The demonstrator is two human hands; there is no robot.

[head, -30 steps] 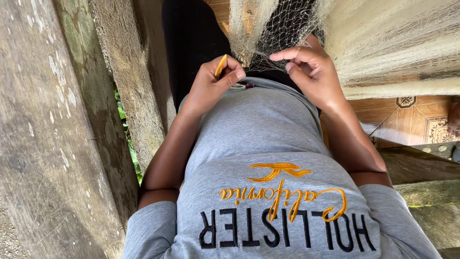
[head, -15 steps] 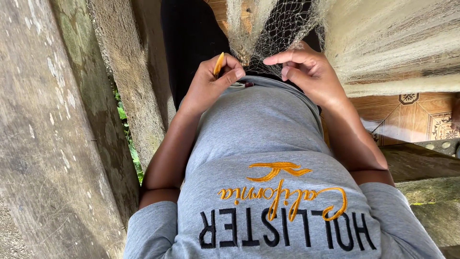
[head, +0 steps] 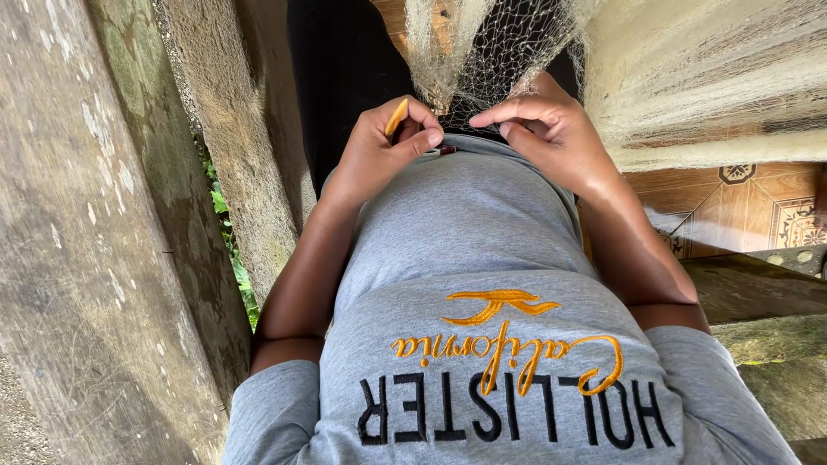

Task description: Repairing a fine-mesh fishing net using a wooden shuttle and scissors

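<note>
1. Since a second ago, little has shifted: both hands keep their place at the net's lower edge, the right fingers slightly straighter now.
2. Nearest the camera is a grey shirt (head: pixel 482 258) with orange and black lettering, worn by the person.
3. Above it, the left hand (head: pixel 379 151) is curled, thumb and forefinger pinching a slim orange netting tool (head: pixel 396 116) that points up.
4. Just beside it, the right hand (head: pixel 547 129) pinches strands of the pale fishing net (head: pixel 491 43) between its pressed fingertips.
5. That net hangs down over dark trousers (head: pixel 345 60).
6. Weathered wooden planks (head: pixel 103 241) stand left; patterned floor tiles (head: pixel 758 207) show right.
</note>
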